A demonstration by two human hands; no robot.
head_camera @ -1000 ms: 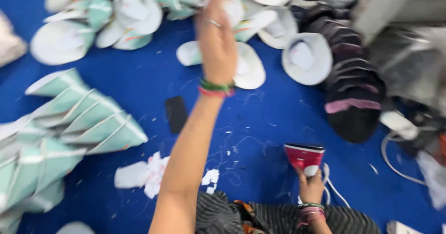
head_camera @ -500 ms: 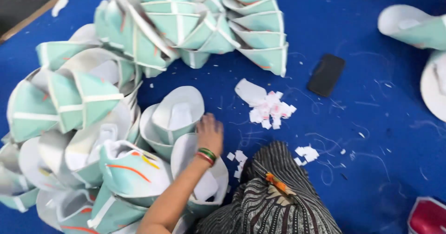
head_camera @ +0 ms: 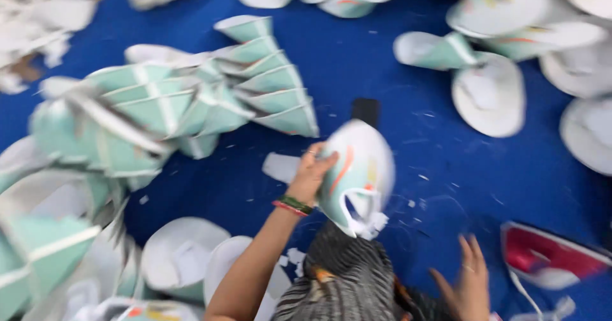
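Observation:
My left hand (head_camera: 310, 173) grips a curved white and mint-green cap piece (head_camera: 357, 174) with an orange stripe, lifted above the blue surface (head_camera: 357, 53). A white strap hangs from its lower edge. My right hand (head_camera: 468, 286) hovers low at the right with fingers spread, holding nothing, just left of a red and white iron (head_camera: 548, 257). A striped cloth (head_camera: 350, 283) covers my lap below the lifted piece. The frame is blurred by motion.
A fanned row of mint-green and white cap pieces (head_camera: 191, 98) lies at the left. More white pieces (head_camera: 488, 94) are scattered at the upper right and lower left (head_camera: 182, 257). A black phone (head_camera: 366, 110) and white paper scraps (head_camera: 280, 166) lie mid-surface.
My left hand has picked one piece out of the lower-left pile and lifted it to the right. The view swung right; my right hand and the iron came into sight.

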